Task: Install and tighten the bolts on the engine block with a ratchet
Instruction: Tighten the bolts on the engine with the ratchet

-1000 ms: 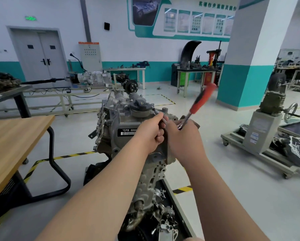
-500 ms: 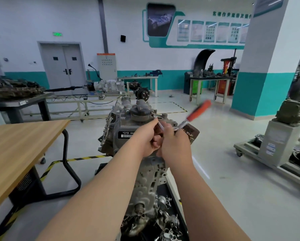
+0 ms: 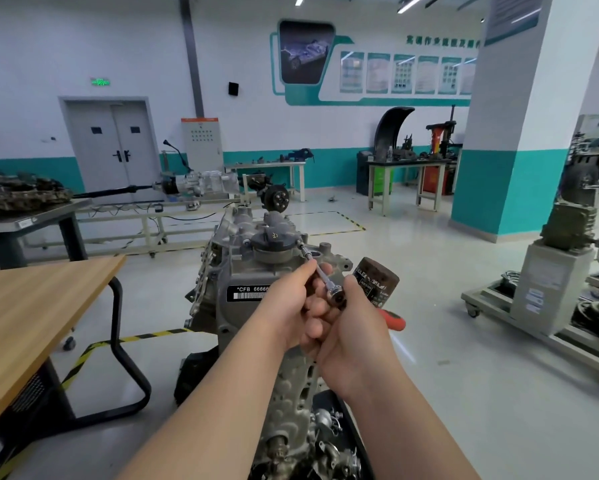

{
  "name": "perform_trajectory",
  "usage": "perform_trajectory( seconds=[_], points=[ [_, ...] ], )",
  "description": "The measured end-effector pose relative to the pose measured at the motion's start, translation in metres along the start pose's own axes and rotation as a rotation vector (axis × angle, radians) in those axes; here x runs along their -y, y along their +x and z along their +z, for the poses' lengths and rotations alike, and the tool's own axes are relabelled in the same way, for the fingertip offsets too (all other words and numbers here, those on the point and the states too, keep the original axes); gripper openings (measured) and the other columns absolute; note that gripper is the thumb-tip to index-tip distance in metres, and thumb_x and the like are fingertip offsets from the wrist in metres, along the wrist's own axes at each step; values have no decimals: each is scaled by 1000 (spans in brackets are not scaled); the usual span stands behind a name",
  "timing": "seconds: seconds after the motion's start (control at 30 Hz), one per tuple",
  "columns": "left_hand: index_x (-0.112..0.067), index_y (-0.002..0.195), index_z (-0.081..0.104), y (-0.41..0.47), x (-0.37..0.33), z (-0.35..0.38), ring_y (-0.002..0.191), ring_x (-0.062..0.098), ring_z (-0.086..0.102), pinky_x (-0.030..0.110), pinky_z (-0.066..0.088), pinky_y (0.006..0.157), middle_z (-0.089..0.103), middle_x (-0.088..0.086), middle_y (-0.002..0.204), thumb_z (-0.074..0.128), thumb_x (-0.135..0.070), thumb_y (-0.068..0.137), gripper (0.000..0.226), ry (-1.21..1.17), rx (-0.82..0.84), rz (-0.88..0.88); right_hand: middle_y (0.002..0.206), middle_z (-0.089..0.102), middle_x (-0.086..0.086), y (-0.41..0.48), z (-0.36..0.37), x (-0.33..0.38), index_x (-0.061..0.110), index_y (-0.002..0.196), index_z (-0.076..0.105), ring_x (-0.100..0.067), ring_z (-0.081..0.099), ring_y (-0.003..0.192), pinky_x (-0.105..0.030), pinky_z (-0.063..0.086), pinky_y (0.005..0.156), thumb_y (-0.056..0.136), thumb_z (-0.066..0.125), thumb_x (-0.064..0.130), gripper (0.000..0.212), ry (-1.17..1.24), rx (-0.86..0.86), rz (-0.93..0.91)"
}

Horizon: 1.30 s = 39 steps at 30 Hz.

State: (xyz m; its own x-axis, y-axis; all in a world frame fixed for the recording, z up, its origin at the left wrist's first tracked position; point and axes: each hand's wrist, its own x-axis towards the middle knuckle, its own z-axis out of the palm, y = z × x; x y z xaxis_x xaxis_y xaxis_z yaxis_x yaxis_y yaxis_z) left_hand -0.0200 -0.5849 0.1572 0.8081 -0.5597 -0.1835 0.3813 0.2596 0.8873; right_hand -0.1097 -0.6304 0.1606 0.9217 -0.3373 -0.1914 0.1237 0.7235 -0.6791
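Steadying: left hand (image 3: 289,301) is pinching the extension bar (image 3: 317,268) between thumb and fingertips, apparently keeping it lined up with the bolt.
Driving: right hand (image 3: 355,330) is wrapping around the ratchet (image 3: 336,297) just behind its head, with the red handle (image 3: 393,319) poking out to the right. Choking up this close is probably favouring quick, light turns over leverage.
Bolt: it is hiding under the socket (image 3: 301,244), which is sitting at the far top of the engine block (image 3: 242,271), just right of the black filler cap (image 3: 274,237).
Stage: judging by the grip, the bolt is being run down, not yet torqued hard.
Risk: the oil filter (image 3: 376,282) is standing just right of the ratchet head, likely limiting the handle's swing.
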Motion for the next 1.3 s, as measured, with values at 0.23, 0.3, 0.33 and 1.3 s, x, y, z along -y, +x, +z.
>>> perform_trajectory(
  seconds=[0.23,0.3,0.33,1.3],
  points=[
    [-17,81,65,0,3,0,35,7,31,17,25,36,46,-7,51,50,-38,98,31,-40,-24,30,57,60,-2,-1,-6,2,15,81,66,-19,55,48,-32,44,53,99,39,47,46,-557,-132,-190],
    [-17,81,64,2,4,2,37,6,29,17,21,34,43,-8,49,50,-37,98,30,-21,-43,35,63,63,0,-3,-7,6,16,89,59,-18,57,53,-31,44,54,100,38,46,39,-905,-203,-338],
    [-17,80,65,3,4,2,40,5,29,17,21,38,43,-8,50,50,-37,98,30,-7,-56,32,68,61,0,-3,-8,6,15,92,53,-16,55,54,-30,41,51,100,37,46,36,-1133,-239,-440],
    [-15,83,65,5,9,-6,30,4,42,13,33,31,42,-5,42,53,-37,96,29,1,-43,19,49,43,5,1,-5,-8,11,81,56,-9,32,31,-18,37,37,101,33,46,46,384,145,189]
  ],
)
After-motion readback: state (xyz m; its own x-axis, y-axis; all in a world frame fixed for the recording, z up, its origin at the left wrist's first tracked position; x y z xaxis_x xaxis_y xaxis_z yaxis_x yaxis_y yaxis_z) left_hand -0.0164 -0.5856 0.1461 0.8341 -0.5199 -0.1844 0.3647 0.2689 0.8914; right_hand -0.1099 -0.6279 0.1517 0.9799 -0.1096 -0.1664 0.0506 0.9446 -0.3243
